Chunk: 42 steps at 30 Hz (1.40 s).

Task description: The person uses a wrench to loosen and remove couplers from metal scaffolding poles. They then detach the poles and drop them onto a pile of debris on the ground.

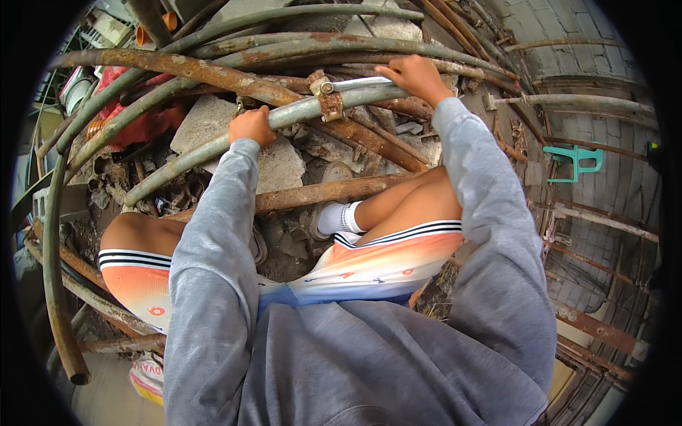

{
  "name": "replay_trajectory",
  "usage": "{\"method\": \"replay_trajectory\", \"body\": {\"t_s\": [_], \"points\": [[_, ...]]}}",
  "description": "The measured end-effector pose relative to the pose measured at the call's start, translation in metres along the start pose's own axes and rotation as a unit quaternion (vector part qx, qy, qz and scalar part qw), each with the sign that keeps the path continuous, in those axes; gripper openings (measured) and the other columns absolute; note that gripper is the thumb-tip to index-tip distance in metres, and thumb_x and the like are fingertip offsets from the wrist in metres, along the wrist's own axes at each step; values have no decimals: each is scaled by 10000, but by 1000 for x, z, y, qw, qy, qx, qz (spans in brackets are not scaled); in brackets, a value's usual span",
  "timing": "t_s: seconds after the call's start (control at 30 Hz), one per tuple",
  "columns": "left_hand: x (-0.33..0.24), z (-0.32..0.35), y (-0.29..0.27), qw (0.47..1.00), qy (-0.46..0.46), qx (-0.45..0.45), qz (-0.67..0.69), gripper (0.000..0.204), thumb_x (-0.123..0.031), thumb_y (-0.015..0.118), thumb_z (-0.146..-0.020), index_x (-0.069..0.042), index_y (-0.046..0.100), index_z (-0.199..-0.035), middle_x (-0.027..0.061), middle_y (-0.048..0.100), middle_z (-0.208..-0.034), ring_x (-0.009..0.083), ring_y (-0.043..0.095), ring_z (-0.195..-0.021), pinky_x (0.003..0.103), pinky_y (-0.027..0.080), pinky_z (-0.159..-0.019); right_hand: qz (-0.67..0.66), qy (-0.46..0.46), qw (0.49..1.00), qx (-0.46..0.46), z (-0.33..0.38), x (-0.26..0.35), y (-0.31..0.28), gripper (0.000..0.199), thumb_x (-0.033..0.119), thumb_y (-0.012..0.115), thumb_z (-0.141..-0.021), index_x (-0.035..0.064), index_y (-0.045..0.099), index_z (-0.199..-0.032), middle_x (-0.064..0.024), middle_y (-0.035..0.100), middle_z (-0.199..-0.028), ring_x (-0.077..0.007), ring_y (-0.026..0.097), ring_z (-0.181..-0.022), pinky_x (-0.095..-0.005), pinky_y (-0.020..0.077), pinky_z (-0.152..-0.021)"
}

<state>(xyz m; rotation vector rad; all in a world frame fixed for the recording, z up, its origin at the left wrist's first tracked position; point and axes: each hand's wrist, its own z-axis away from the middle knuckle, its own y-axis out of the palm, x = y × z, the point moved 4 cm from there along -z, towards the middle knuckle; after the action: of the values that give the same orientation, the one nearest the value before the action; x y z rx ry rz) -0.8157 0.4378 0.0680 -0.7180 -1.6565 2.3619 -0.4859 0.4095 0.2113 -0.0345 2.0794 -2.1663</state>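
A grey metal pipe [183, 165] slants across in front of me, over a rusty pipe [369, 136]. A rusty scaffold clamp [331, 105] with a bolt sits where they cross. My left hand [253, 126] is closed round the grey pipe, left of the clamp. Beyond that hand, a small metal fitting [245, 104] shows in part. From the clamp's bolt a silver wrench [362, 83] reaches right, along the grey pipe. My right hand [418, 77] is closed over the wrench's far end and hides it, close to the end of the pipe.
Several bent and rusty pipes [202, 69] lie piled ahead and to the left. Broken concrete slabs [273, 162] and rubble lie under them. Another rusty pipe [320, 192] runs across near my feet. A green plastic stool [575, 163] stands right, by a block wall [618, 202].
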Motion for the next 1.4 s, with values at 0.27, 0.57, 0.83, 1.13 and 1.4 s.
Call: {"method": "replay_trajectory", "body": {"t_s": [0.27, 0.57, 0.83, 1.13, 1.4], "points": [[3, -1, -6, 999, -13, 29, 4, 360, -244, 726, -743, -124, 660, -1077, 130, 731, -1027, 318, 703, -973, 432, 561, -854, 100, -125, 986, 37, -4, 7, -11, 606, 643, 537, -904, 77, 720, -789, -112, 680, -723, -331, 665, -731, -457, 518, -635], [5, -1, -3, 1000, -13, 21, 6, 368, -252, 736, -737, -112, 653, -1067, 131, 732, -1019, 319, 709, -944, 438, 569, -831, 89, -127, 988, 13, 43, 28, -52, 511, 492, 604, -928, 36, 674, -709, -147, 659, -721, -347, 645, -720, -461, 503, -630], [-3, 0, -6, 999, -19, 37, -17, 430, -339, 777, -729, -129, 655, -1084, 127, 732, -1028, 307, 705, -969, 421, 569, -841, -193, 202, 960, -14, 147, 122, -10, 361, 360, 544, -1002, 29, 606, -868, -235, 631, -670, -465, 618, -630, -563, 485, -579], [1, -6, 2, 999, -22, 9, -22, 452, -380, 797, -705, -133, 674, -1064, 128, 738, -1015, 320, 713, -951, 432, 570, -844, -309, 350, 883, -51, 122, 195, 67, 328, 215, 546, -983, 158, 531, -1305, -234, 661, -741, -462, 649, -714, -565, 492, -637], [-5, -4, -1, 1000, -22, 12, -19, 455, -364, 786, -722, -138, 662, -1097, 129, 734, -1029, 314, 705, -975, 430, 568, -843, -460, 417, 745, -246, 140, 163, 79, 389, 181, 776, -864, 67, 643, -1211, -114, 688, -764, -211, 643, -622, -346, 486, -517]]}}
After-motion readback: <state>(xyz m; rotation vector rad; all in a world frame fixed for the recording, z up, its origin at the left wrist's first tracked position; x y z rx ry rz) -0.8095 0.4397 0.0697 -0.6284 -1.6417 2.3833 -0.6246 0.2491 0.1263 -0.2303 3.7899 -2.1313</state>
